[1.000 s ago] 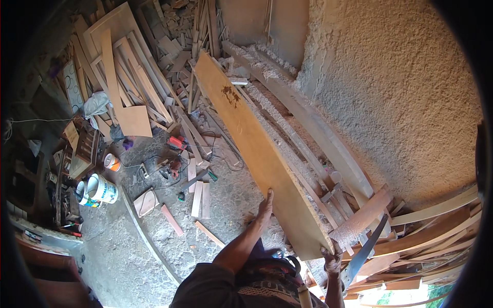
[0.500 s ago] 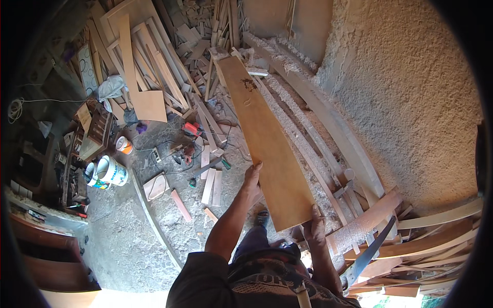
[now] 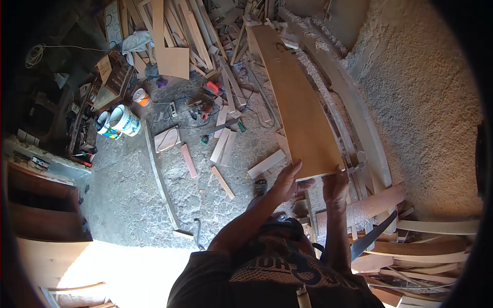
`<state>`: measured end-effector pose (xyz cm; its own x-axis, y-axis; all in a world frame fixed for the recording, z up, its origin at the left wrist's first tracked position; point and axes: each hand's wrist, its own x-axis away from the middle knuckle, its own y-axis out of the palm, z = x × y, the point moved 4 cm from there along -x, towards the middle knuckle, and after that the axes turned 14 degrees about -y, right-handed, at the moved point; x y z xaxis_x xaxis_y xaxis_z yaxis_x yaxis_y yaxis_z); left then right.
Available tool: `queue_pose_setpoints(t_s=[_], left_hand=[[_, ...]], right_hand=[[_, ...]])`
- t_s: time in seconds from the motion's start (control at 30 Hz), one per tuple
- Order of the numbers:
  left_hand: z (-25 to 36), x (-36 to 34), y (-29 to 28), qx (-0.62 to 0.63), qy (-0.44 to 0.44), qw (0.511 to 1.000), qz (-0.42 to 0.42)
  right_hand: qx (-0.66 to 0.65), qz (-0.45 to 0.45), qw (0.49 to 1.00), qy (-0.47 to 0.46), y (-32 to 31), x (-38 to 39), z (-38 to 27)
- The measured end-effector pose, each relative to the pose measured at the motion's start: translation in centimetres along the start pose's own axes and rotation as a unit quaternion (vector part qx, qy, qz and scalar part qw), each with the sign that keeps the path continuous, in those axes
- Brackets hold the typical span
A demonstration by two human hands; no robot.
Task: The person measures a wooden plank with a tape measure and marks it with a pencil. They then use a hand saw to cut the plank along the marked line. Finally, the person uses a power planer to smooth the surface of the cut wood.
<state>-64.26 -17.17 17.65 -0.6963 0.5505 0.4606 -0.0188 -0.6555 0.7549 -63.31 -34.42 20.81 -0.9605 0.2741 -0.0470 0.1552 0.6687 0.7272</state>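
Observation:
A long brown wooden board [image 3: 303, 113] stretches away from me, its far end by the timbers along the wall. My left hand [image 3: 287, 183] grips the near left corner, thumb on top and fingers beneath the edge. At the near right corner my right hand [image 3: 336, 186] is closed on the same end, its fingers partly hidden below. A dark mark shows near the board's far end. Close beside my right forearm a handsaw blade [image 3: 376, 235] slants up to the right.
Shaving-covered timbers [image 3: 354, 115] run along the rough wall at right, with stacked planks [image 3: 431, 249] nearer. Offcuts [image 3: 222, 145], a red power tool [image 3: 212, 88] and cords lie on the floor. Buckets [image 3: 125, 120] and a long strip [image 3: 158, 174] are at left; leaning boards [image 3: 173, 62] stand behind.
My left hand has slid from the board's left edge down to its near corner. The board and both hands sit farther right and higher in view, and the view itself has shifted.

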Motion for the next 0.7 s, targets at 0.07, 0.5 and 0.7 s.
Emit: queue_pose_setpoints(t_s=[0.07, 0.5, 0.7], left_hand=[[0.8, 0.1, 0.4, -0.018, -0.026, 0.999, -0.027], [-7.2, 2.4, -7.0, -0.525, -0.064, 0.843, -0.098], [0.8, 2.4, -11.1, -0.489, -0.136, 0.861, -0.029]], right_hand=[[0.039, 0.006, 0.998, -0.055, 0.0, -0.8, -0.7], [0.138, 0.120, 0.978, -0.100, -5.0, -1.7, -0.6], [0.142, 0.181, 0.969, -0.094, -6.7, -0.5, 0.4]])
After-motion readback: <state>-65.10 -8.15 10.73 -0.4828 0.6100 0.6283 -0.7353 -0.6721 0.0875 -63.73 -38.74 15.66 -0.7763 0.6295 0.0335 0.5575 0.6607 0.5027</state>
